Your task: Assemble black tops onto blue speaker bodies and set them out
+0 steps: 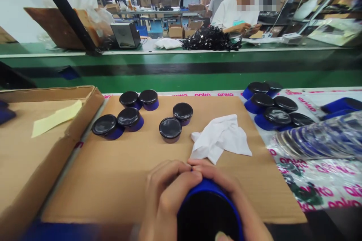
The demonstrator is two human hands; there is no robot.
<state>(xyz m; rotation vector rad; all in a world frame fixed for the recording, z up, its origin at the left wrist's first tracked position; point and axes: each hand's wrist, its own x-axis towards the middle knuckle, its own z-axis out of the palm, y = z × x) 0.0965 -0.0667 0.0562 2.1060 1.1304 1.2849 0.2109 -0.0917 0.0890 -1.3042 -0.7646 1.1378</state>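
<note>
At the bottom of the head view, my left hand point(166, 192) and my right hand point(230, 188) wrap round a blue cylindrical container point(207, 186) from both sides. Its wide black round end faces me, and whether that is a lid or a dark opening I cannot tell. The fingertips of both hands meet at its far side. Just beyond them a crumpled white cloth point(220, 139) lies on a cardboard sheet point(127, 173). Two short round containers with black tops point(170, 128) stand left of the cloth, and several similar blue ones point(130, 118) sit farther left.
An open cardboard box point(65, 139) with a yellow paper strip point(56, 118) is at left. More blue containers point(273, 116) and a plastic-wrapped stack point(319, 139) lie at right. Behind the green conveyor belt point(169, 81), a person point(234, 15) works beside a black heap point(212, 39).
</note>
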